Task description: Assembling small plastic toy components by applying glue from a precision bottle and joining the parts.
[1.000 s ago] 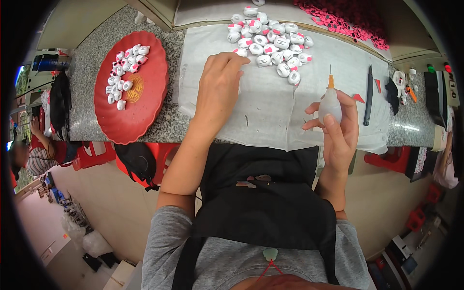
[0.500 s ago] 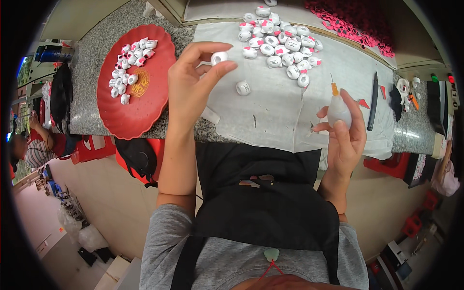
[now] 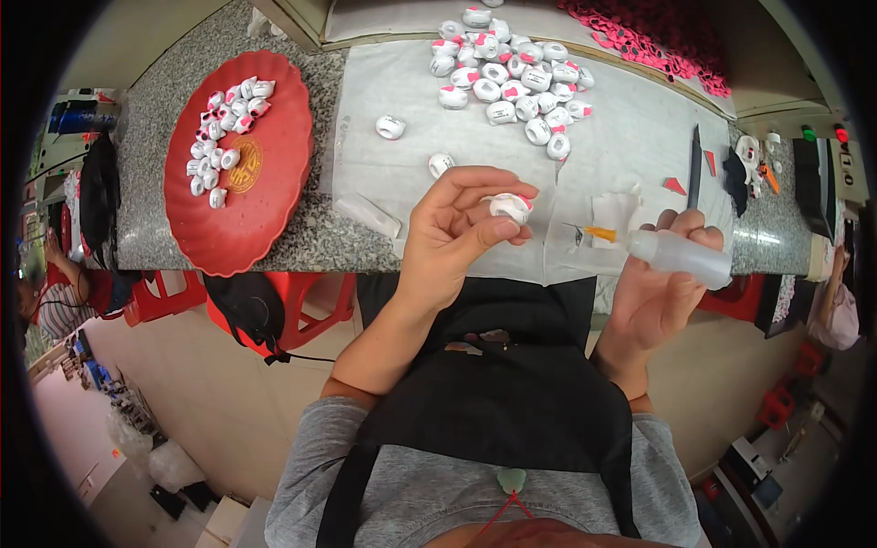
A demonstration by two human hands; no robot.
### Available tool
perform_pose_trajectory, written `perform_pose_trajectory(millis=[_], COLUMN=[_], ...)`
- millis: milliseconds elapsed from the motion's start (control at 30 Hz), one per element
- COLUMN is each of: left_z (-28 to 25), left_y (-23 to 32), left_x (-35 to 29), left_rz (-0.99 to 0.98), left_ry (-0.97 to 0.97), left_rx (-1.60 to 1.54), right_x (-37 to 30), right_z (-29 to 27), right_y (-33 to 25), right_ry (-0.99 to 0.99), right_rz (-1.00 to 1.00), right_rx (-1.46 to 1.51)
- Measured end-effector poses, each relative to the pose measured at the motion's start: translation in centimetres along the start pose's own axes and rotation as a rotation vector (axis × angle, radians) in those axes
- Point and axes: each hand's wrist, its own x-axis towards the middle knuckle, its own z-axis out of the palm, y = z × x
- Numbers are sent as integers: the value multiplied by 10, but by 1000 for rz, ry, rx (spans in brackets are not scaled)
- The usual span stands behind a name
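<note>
Between the thumb and fingers of my left hand (image 3: 448,233) is a small white toy head (image 3: 508,209) with a pink bow. My right hand (image 3: 653,297) grips a translucent squeeze bottle (image 3: 685,259), tilted nearly onto its side. Its orange needle tip (image 3: 599,234) points left toward the held head, with a gap between them. One loose white head (image 3: 390,127) lies on the paper left of the pile. Another loose head (image 3: 441,164) sits just beyond my left hand. Several more form a pile of white heads (image 3: 527,80) at the far middle.
A red scalloped tray (image 3: 274,205) at left carries several heads. White paper (image 3: 365,173) covers the stone counter. At right lie a dark pen-like tool (image 3: 695,169) and red scraps (image 3: 674,186). Many small pink pieces (image 3: 653,41) fill the far right. A red stool (image 3: 315,306) stands below.
My left hand has let go of one head on the paper, moved right and nearer, and now holds another with a pink bow. The bottle has tipped from upright to pointing left.
</note>
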Motion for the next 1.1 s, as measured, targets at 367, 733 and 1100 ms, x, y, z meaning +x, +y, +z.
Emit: perform_pose_trajectory(millis=[367, 733, 1100], left_z=[9, 7, 7], left_y=[-5, -6, -6], left_x=[-7, -9, -8], left_rz=[102, 94, 78], left_ry=[126, 73, 78], left_rx=[32, 41, 42], right_x=[-12, -16, -17], right_z=[9, 11, 8], right_y=[3, 2, -5], right_ry=[-182, -366, -357], right_rz=[-314, -373, -258], right_rx=[-418, -429, -365])
